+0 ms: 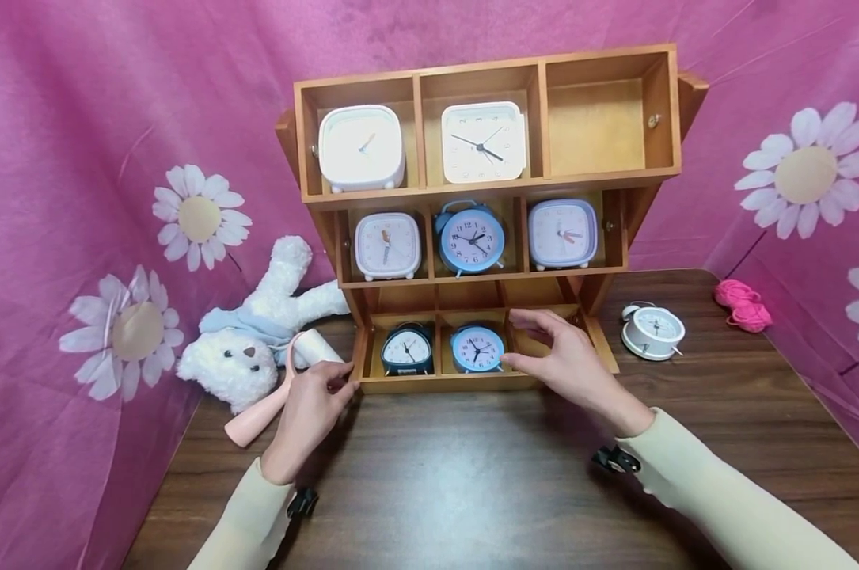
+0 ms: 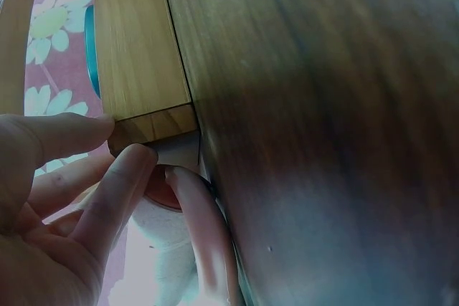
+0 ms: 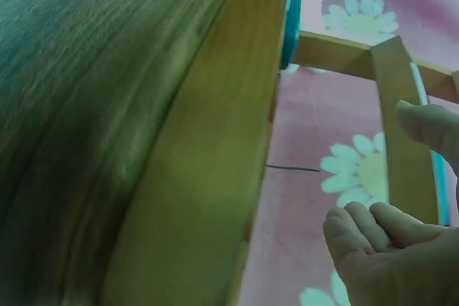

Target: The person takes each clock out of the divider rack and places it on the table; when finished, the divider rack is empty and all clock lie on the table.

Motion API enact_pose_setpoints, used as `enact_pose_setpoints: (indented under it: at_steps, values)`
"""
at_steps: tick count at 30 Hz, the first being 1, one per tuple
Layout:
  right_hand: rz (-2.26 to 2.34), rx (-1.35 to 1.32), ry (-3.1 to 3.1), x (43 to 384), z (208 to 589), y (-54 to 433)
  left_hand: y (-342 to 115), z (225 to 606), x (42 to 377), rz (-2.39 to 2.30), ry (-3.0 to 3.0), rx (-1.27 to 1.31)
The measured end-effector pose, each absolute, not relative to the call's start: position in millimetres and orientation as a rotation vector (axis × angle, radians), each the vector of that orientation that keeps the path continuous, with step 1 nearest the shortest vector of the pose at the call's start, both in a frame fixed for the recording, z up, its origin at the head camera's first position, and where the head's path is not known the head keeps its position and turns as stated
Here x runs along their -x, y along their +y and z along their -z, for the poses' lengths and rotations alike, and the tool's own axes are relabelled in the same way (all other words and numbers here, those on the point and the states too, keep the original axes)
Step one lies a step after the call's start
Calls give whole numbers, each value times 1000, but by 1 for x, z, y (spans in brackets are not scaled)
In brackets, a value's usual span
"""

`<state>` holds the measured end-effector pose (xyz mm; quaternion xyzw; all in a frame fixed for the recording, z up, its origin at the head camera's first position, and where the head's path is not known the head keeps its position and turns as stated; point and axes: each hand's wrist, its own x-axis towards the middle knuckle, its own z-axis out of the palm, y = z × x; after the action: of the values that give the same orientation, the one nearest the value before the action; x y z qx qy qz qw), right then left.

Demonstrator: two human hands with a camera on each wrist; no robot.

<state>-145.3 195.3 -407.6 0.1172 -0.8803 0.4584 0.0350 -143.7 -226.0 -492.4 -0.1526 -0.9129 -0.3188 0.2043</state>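
A tiered wooden shelf (image 1: 429,386) with clocks in its compartments stands on the table. My left hand (image 1: 309,410) is at its lower left front corner; in the left wrist view, thumb and fingers (image 2: 118,191) pinch that wooden corner (image 2: 154,125). My right hand (image 1: 572,364) hovers before the bottom right compartment, holding nothing, its thumb and fingers spread apart. Close to its thumb sits a round light blue alarm clock (image 1: 477,349) in the bottom middle compartment. A dark teal, rounded triangular clock (image 1: 407,349) occupies the bottom left one.
The top row holds two white clocks, the middle row a blue twin-bell clock (image 1: 473,240) between two pale ones. Left of the shelf lie a white teddy bear (image 1: 233,364) and a pink-handled roller (image 1: 258,412). To the right are a white alarm clock (image 1: 653,331) and pink yarn (image 1: 743,305).
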Motion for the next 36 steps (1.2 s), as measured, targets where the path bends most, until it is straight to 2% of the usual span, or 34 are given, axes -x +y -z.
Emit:
enact_pose_setpoints:
  at_steps: [7,17,25,27,31,36]
  values:
    - [-1377,-361,-2782,160,428,172,-207,453,123,830,-2644,356]
    - [-1169,-269,-2864,163,443,148,-208,457,124,856,-2609,385]
    - [-1114,-206,-2896,167,446,131,-203,447,120,827,-2710,303]
    - [-1056,-220,-2860,174,461,130,-203,448,121,822,-2705,312]
    - [-1009,-210,-2844,175,460,123,-209,459,126,847,-2634,368]
    - [-1004,-161,-2904,171,444,114,-223,488,141,878,-2534,432]
